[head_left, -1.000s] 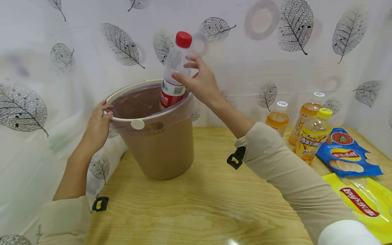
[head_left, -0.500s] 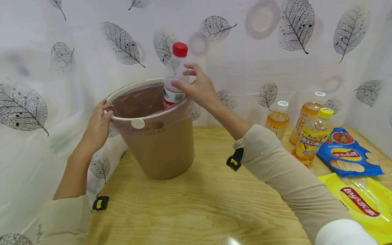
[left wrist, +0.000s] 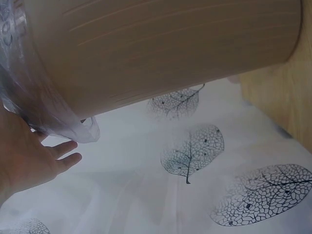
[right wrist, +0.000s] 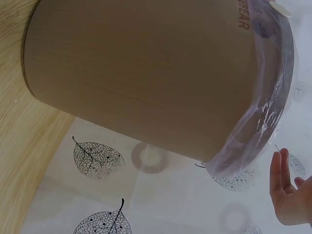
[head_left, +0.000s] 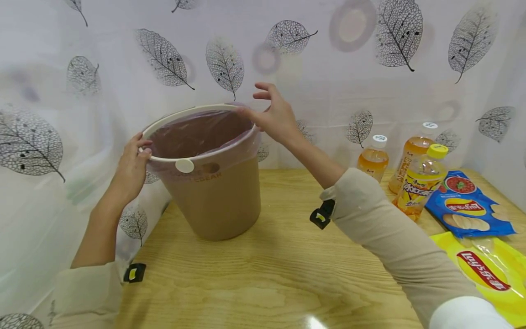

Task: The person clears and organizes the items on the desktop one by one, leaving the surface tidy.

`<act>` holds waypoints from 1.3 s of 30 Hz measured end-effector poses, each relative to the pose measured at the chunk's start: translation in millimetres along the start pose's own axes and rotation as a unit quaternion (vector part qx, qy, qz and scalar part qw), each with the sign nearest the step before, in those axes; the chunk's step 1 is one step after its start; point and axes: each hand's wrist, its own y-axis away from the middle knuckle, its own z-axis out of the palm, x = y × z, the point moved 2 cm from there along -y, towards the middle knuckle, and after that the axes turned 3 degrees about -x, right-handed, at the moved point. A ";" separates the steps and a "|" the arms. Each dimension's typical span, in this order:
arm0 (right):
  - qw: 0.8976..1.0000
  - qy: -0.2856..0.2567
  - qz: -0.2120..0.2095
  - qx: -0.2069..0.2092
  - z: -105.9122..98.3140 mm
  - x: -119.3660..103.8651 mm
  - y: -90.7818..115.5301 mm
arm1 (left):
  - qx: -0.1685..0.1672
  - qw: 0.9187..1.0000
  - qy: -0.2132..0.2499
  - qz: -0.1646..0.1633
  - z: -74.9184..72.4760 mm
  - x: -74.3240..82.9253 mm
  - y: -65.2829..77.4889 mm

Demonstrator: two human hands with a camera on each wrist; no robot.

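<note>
A beige trash bin (head_left: 222, 201) stands tilted on the wooden table, with a thin purple bag (right wrist: 246, 134) folded over its rim. On its left side my left hand (head_left: 130, 171) grips the rim, fingertips hooked at the edge. The left wrist view shows part of this hand (left wrist: 29, 158) beside the bag. My right hand (head_left: 276, 114) is at the right of the rim, fingers spread and holding nothing. In the right wrist view that hand (right wrist: 291, 195) appears apart from the bag. No bottle shows in the bin's opening, and the bottom inside is hidden.
To the right stand two white-capped drink bottles (head_left: 373, 163) and a yellow-capped one (head_left: 421, 185). Beside them lie a blue chip bag (head_left: 468, 208) and a yellow chip bag (head_left: 485, 269). A leaf-print curtain (head_left: 312, 82) hangs behind and left of the table (head_left: 263, 278).
The red-capped plastic bottle has left my right hand and gone down into the bin, out of sight. My left hand has stayed on the rim.
</note>
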 end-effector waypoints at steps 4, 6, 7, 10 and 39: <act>1.000 0.010 -0.002 0.006 -7.6 0.8 2.9 | -0.002 1.000 -0.003 -0.001 -1.0 0.8 -0.3; 1.000 0.016 -0.001 0.005 -12.4 1.6 5.2 | -0.003 1.000 -0.003 -0.003 -1.2 1.0 -0.5; 1.000 0.020 0.000 0.003 -15.1 2.1 6.8 | -0.003 1.000 -0.003 -0.004 -1.2 1.0 -0.6; 1.000 0.029 0.001 0.001 -24.3 3.9 12.7 | -0.004 1.000 -0.001 -0.006 -0.9 0.8 -0.9; 0.964 0.217 0.068 0.138 -149.2 62.3 117.0 | -0.001 1.000 0.011 0.007 0.2 -0.2 -2.1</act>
